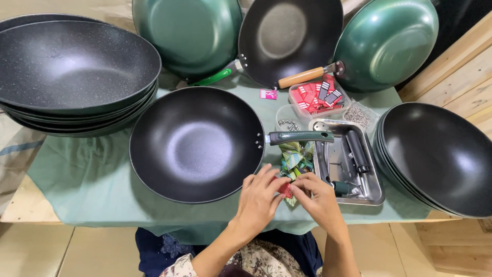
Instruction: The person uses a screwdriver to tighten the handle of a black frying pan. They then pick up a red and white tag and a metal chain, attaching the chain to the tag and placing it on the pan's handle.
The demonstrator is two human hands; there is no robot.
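left hand [261,197] + right hand [318,197] | fingertips meeting, both pinching small red tag [285,189] | beside wok [197,143]

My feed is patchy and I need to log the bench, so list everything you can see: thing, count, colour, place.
wok with handle: one, black with dark green handle, table centre
wok stack: several, black speckled, far left
second wok stack: several, black, far right
leaning woks: three, two showing green undersides and one black with wooden handle, at back
metal tray: one, silver, holds dark handles and tools, right of centre
clear tubs: three, one with red tags, two with small metal parts, behind tray
patterned scraps: small pile, green and yellow, beside tray
tablecloth: one, pale green, over table
red tag: one, between both hands
left hand: pinching tag
right hand: pinching tag
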